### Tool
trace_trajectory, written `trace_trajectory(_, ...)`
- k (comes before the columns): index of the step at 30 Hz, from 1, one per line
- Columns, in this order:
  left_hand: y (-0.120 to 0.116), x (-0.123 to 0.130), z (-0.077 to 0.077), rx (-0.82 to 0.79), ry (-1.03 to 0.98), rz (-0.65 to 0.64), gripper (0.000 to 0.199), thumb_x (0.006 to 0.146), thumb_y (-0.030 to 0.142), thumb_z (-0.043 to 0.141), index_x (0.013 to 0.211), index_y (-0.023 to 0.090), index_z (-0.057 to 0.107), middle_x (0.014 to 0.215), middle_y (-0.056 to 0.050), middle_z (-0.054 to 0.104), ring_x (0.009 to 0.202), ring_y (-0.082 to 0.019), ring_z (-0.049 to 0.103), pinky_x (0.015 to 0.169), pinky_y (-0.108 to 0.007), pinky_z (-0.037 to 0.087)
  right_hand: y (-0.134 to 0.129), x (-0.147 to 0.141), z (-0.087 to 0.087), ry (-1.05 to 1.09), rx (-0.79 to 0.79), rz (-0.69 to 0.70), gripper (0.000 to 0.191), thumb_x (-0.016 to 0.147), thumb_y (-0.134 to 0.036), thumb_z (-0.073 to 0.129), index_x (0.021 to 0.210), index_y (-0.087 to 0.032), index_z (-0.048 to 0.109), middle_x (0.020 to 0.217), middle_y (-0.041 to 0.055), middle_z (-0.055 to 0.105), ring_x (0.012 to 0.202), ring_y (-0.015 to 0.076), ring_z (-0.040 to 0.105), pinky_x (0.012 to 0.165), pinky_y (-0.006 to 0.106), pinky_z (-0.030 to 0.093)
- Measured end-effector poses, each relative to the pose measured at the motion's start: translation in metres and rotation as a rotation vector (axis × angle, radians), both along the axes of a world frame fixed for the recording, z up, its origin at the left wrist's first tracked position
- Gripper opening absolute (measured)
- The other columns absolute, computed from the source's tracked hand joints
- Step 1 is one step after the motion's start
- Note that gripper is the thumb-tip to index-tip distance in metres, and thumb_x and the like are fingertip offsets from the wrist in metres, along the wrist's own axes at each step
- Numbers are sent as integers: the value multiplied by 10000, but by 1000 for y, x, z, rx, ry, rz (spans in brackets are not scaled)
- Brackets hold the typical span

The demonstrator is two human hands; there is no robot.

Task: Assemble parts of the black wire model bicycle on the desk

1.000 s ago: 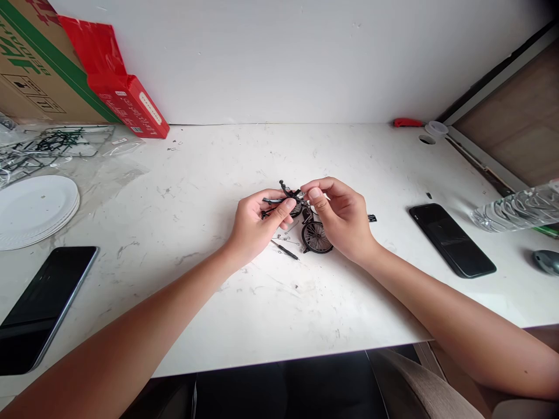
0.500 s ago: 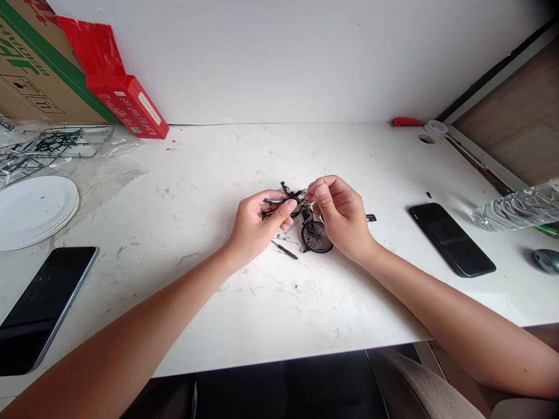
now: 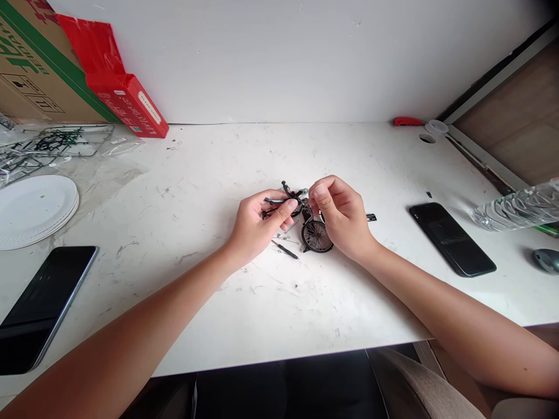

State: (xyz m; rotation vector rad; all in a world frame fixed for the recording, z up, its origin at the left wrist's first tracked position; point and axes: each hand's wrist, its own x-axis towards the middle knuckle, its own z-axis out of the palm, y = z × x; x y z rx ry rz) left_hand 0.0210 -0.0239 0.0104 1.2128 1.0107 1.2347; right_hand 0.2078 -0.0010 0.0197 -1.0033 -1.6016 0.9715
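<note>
My left hand (image 3: 257,224) is closed, thumb against fingers, around a black miniature bicycle part (image 3: 286,187) with thin bars. Close to it, my right hand (image 3: 343,215) is pinched, thumb on forefinger. Whatever sits in that pinch is too small or hidden to name. Beneath the hands, a small spoked wheel (image 3: 317,236) of a model bicycle shows on the white table, partly covered by my right hand. A slim black screwdriver-like tool (image 3: 287,251) and several tiny metal bits (image 3: 286,238) lie just below my left fingers.
Phones lie at the left (image 3: 48,308) and right (image 3: 452,238). White plates (image 3: 39,209) and green-black plastic frames (image 3: 56,141) are at left, before a red packet (image 3: 131,107) and a carton (image 3: 39,75). A clear bottle (image 3: 517,206) and a mouse (image 3: 547,260) are at right.
Both hands keep nearly the same place and grip. My right fingertips have shifted very slightly; the things on the table stay as they were.
</note>
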Motion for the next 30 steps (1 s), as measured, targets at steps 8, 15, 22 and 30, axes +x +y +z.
trace_trajectory(8,1,-1,-1,6,8,-2,375,883,500,829,1011,163,725,721,-39,723,632,-147,674,653,-289,566,1,2,-5,-6,0,4,395,975,-661,659,1021,-269,664,936,34,673,848,193,648,742,351,565)
trace_trajectory(15,1,1,1,-12,4,-2,360,879,485,836,982,159,723,714,-33,710,627,-137,655,650,-283,560,2,2,-6,4,2,28,443,1005,-713,553,977,-274,603,858,17,612,759,178,588,717,342,529)
trace_trajectory(22,0,1,1,-12,5,-10,377,872,504,836,970,162,710,701,-31,703,618,-138,649,635,-283,556,2,2,-4,-10,21,28,504,1016,-745,481,887,-266,571,828,17,574,750,178,563,718,349,519)
trace_trajectory(30,0,1,1,-22,11,-15,366,880,487,833,968,155,706,696,-30,704,604,-129,643,623,-271,539,0,0,-3,-15,44,9,477,1042,-692,481,866,-258,569,806,10,568,749,169,570,723,342,511)
